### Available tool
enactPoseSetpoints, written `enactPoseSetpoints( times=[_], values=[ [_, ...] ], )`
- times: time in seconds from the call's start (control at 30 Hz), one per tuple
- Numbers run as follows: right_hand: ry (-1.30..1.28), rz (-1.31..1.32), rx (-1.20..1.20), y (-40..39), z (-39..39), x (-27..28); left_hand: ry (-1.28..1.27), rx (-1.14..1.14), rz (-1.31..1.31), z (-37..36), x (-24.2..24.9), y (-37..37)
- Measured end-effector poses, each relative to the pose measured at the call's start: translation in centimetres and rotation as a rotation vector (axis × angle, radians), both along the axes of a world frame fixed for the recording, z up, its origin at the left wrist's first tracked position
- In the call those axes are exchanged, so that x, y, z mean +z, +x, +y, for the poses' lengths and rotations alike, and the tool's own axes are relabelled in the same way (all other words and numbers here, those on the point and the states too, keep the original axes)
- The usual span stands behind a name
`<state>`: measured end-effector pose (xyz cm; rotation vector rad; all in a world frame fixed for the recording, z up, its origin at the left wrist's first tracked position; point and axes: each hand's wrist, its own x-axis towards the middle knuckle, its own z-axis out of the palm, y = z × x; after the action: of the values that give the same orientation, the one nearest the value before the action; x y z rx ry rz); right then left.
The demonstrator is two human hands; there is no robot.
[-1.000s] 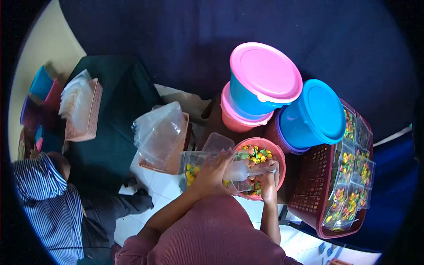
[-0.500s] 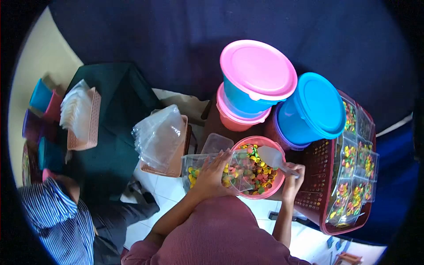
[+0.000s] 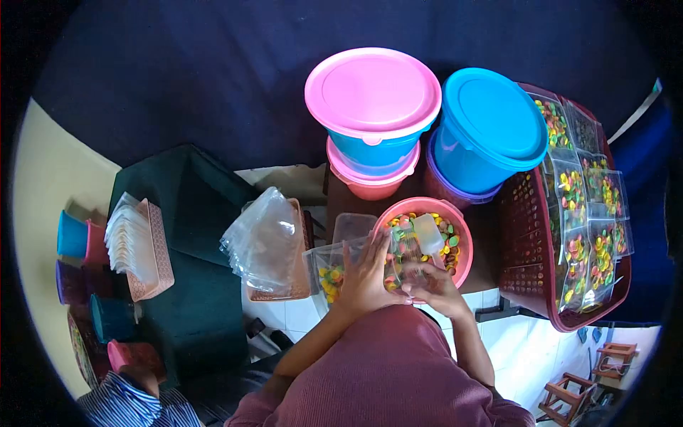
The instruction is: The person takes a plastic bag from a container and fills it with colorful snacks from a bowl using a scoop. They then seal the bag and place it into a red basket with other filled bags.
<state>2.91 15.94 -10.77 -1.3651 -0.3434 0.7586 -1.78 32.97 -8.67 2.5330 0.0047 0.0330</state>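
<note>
A clear plastic bag (image 3: 329,279) with colorful round candies in its lower end lies across the left rim of a pink tub (image 3: 464,274). My left hand (image 3: 361,283) is closed round the bag's middle. At the bag's mouth, over the tub, my right hand (image 3: 437,290) has its fingers and thumb on the plastic edge, with the fingertips partly hidden. More candies (image 3: 450,245) in yellow, green, red and brown fill the tub. A whitish scoop (image 3: 428,233) rests on them, out of my hands.
Lidded buckets, pink-topped (image 3: 373,92) and blue (image 3: 494,121), stand behind the tub. To the right, a maroon basket (image 3: 523,263) holds several filled bags. Empty bags (image 3: 263,242) lie on a tan basket to the left. A person's striped sleeve (image 3: 124,402) shows at lower left.
My right hand has let go of the scoop, now lying in the tub, and moved left to the bag's mouth. My left hand stays on the bag. The camera view has shifted.
</note>
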Motion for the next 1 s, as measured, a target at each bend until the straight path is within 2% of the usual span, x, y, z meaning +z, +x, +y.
enactPoseSetpoints(
  times=[0.1, 0.17, 0.23, 0.3, 0.37, 0.43, 0.5, 0.63, 0.7, 0.77, 0.83, 0.9, 0.97, 1.0],
  values=[
    [-0.094, -0.044, 0.012, 0.0, -0.3, -2.0, 0.019, 0.004, -0.011, 0.1, -0.4, 0.2],
    [-0.054, -0.042, 0.001, -0.2, 0.0, -1.5, -0.005, 0.000, -0.008, 0.1, -0.6, 0.3],
    [-0.013, 0.074, -0.028, -0.2, 0.1, -1.0, -0.031, 0.027, -0.019, 0.7, 0.1, 0.1],
    [-0.022, 0.043, 0.001, 0.0, -0.1, -1.3, -0.055, 0.052, -0.029, 1.7, 0.3, -0.5],
    [0.062, 0.101, -0.010, 0.2, 0.1, -0.9, -0.104, 0.249, -0.152, 3.2, 0.1, -1.6],
    [0.024, 0.075, 0.035, 0.6, -0.1, -1.2, -0.103, 0.354, -0.177, 4.7, -0.2, -3.3],
    [0.031, 0.134, 0.048, 0.8, -0.4, -1.6, -0.067, 0.555, -0.193, 6.1, -1.6, -5.1],
    [-0.016, 0.174, 0.001, 1.0, 0.2, -0.7, -0.116, 0.699, -0.141, 7.0, -6.0, -8.5],
    [-0.054, 0.171, 0.027, 1.1, 0.2, -1.1, -1.179, 0.876, 0.155, 6.9, -6.4, -9.2],
    [-0.021, 0.201, -0.010, 1.1, 0.3, -0.7, -1.160, 0.925, 0.093, 6.2, -4.9, -9.1],
    [0.009, 0.184, -0.021, 1.2, 0.6, -0.6, -1.455, 0.770, 0.172, 6.5, -4.9, -9.2],
    [0.044, 0.163, -0.038, 1.4, 0.6, -0.6, -1.487, 0.770, 0.167, 7.0, -5.5, -9.4],
    [-0.014, 0.060, 0.099, 1.8, 0.2, -0.8, -1.520, 0.761, 0.166, 7.2, -6.5, -9.1],
    [-0.013, 0.059, 0.092, 1.6, 0.3, -0.9, -1.515, 0.741, 0.149, 7.2, -7.0, -8.9]
  ],
)
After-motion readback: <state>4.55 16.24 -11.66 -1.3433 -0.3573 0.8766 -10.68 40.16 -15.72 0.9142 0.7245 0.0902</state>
